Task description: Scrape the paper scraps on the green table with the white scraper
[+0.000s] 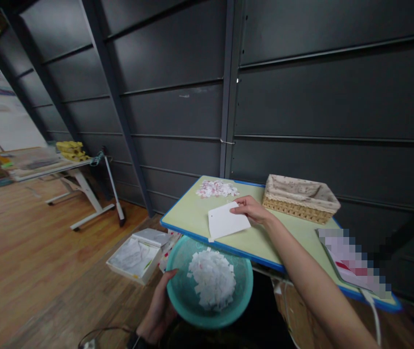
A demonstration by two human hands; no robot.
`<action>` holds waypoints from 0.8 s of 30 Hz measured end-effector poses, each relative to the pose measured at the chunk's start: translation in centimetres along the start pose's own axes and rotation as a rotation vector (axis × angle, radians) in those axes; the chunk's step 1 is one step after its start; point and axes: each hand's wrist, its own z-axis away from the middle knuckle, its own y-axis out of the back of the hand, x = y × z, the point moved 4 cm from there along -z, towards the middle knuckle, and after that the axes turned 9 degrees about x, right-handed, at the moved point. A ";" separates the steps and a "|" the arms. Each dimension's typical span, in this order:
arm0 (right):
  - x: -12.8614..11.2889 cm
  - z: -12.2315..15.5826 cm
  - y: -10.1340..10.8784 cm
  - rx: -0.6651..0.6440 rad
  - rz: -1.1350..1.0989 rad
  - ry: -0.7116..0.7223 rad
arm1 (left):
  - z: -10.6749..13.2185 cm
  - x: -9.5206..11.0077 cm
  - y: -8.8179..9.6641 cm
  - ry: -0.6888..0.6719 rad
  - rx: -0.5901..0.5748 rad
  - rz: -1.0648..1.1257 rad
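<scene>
1. Teal basin [207, 322], head view, clock centre: paper scraps [212, 281] heaped inside. Your left hand [159, 310] grasps its rim at nine, thumb over.
2. Your right hand [251, 209] pinches a white card [226, 223], twelve to one, over the table [188, 208].
3. Second scrap pile [216, 189] on table, twelve; wicker basket [297, 209], between one and two.

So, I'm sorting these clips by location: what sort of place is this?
Probably a workshop or craft room, though I can't be certain: there's a dark panelled wall, a wheeled table and paper scraps heaped in a teal basket.
</scene>
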 end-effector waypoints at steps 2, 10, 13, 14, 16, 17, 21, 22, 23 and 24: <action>0.2 -0.1 -0.2 -0.036 0.020 -0.001 | -0.1 0.0 0.1 -0.005 -0.014 0.004; -1.7 -0.2 6.5 0.911 0.214 0.352 | -0.3 -0.4 0.4 -0.023 0.033 -0.018; -2.0 0.0 7.1 1.040 0.553 0.422 | -0.5 -0.5 0.4 -0.040 0.011 -0.023; -2.0 0.0 6.9 1.037 0.645 0.429 | -0.6 -0.6 0.4 -0.040 0.009 -0.020; -1.8 0.0 6.1 1.000 0.793 0.429 | -0.9 -0.9 0.6 -0.029 0.020 -0.016; -1.6 -0.1 5.7 0.977 0.852 0.426 | -1.0 -1.0 0.7 -0.019 0.030 -0.014; -1.3 -0.3 4.8 0.935 0.982 0.414 | -1.3 -1.5 1.1 0.023 0.044 0.015; -1.3 -0.2 4.7 0.938 0.994 0.408 | -1.3 -1.5 1.1 0.026 0.037 0.022; -1.3 -0.2 4.7 0.942 0.999 0.404 | -1.4 -1.5 1.0 0.024 0.031 0.024; -1.2 -0.2 4.8 0.944 0.999 0.401 | -1.4 -1.6 1.0 0.020 0.028 0.019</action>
